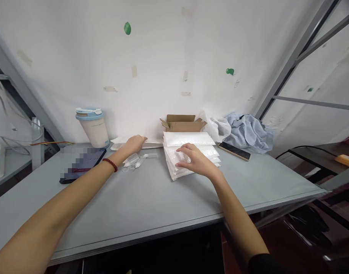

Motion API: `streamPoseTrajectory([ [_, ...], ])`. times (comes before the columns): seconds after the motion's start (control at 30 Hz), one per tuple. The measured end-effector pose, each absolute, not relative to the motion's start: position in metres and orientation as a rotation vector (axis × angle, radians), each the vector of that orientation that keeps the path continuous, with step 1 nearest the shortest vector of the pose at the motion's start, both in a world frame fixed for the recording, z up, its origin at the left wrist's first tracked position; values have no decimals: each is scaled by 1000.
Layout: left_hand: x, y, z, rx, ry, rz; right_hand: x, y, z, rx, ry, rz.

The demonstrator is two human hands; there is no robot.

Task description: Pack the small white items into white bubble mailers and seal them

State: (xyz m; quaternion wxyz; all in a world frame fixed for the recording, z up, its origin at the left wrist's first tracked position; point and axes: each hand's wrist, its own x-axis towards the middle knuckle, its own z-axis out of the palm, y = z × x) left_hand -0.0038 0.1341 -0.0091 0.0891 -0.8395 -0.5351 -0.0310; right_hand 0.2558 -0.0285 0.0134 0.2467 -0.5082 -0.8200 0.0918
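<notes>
Thumb and fingers parted wide, the right hand (pixel 197 161) is at the stacked white padded bubble mailers (pixel 188 138) on the smooth grey tabletop (pixel 151 205). The left hand (pixel 133 144), grip unclear, is at a flat white packet (pixel 155 143).

Counter (pixel 151 205) front open; also right of smartphone (pixel 235 150). Back partly blocked along wall (pixel 157 49): tumbler (pixel 94 130), cardboard box (pixel 182 126), plastic bag (pixel 218 128), blue cloth (pixel 248 132). Bubble mailer stack (pixel 190 138) blocks centre, right hand (pixel 197 160) over it. Small plastic bottles (pixel 141 161) left of stack, narrow gap between.
</notes>
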Motion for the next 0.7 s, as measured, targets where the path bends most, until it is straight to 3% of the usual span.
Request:
streamPoseTrajectory([
  [0.2, -34, 111, 8, -2311, -1666, -285, 253, -28, 13, -1391, -2257, 247],
  [0.37, -44, 64, 2, -2141, -1297, -971, 252, -31, 14, -1372, -2186, 308],
  [0.43, -40, 46, -3, -2128, -1134, -1082, 251, -33, 17, -1328, -2121, 310],
  [0.7, 1, 10, -21, -2166, -625, -931, 235, -41, 22, -1215, -2170, -104],
])
